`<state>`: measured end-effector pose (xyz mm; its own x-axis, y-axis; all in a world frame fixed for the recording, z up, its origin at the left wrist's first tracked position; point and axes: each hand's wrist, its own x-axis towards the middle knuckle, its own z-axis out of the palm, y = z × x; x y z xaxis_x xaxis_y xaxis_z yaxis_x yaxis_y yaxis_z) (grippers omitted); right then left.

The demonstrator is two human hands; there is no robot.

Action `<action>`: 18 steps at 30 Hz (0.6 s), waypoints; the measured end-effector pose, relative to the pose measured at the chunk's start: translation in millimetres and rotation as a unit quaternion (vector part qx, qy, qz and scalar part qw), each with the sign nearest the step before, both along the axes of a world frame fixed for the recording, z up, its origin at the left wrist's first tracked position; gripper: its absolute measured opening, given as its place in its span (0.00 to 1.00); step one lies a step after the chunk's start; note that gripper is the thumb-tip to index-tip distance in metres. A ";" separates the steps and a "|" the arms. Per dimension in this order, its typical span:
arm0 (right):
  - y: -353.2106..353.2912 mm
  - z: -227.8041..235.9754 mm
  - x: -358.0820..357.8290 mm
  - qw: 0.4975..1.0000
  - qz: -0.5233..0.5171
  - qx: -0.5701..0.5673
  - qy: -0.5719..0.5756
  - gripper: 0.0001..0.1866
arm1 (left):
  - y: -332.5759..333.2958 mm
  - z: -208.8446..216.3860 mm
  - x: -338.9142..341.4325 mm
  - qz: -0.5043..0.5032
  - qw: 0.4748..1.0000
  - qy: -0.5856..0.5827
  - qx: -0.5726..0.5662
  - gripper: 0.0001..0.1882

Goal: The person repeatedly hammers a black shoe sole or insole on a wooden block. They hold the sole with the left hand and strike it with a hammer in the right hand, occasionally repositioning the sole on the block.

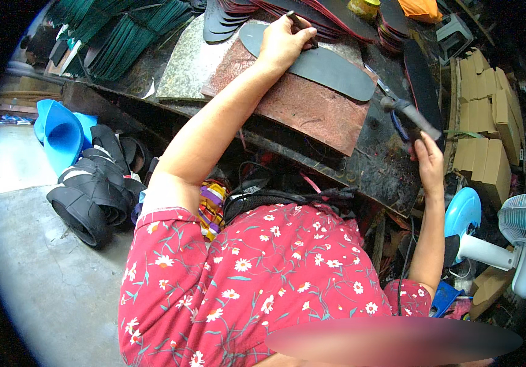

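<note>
Gripping a dark, rod-shaped tool [293, 18] in closed left hand [284, 44], over a grey, sole-shaped sheet [336, 74] on a reddish stone slab [324, 121]; holding a grey, hammer-like tool [421, 117] in half-curled right hand [429, 160].

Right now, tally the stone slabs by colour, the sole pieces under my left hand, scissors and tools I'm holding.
Reddish stone slab: 1
Grey stone slab: 1
Dark grey sole piece: 1
Scissors: 1
Dark tool, left hand: 1
Blurred hammer-like tool, right hand: 1
Total: 6
</note>
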<state>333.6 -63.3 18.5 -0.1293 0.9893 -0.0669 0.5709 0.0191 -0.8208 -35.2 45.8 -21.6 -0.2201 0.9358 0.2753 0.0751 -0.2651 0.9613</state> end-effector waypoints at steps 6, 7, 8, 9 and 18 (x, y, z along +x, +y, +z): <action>28.0 24.2 -47.8 0.992 0.058 0.047 0.106 0.18 | -6.4 2.4 -1.0 -0.029 0.997 -0.067 0.018 0.06; 31.4 24.6 -55.7 0.997 0.035 0.052 0.035 0.19 | -7.1 3.1 -0.9 -0.025 0.998 -0.053 0.015 0.06; 35.1 24.1 -62.8 0.995 0.067 0.080 -0.001 0.20 | -7.5 3.4 -0.4 -0.015 0.999 -0.024 0.019 0.06; 38.4 22.5 -69.8 0.994 0.055 0.086 -0.048 0.20 | -7.7 3.3 0.3 -0.003 1.000 0.007 0.022 0.05; 44.0 72.1 -93.5 0.970 0.076 0.228 0.038 0.19 | -9.2 6.9 1.1 0.025 0.983 0.162 0.085 0.08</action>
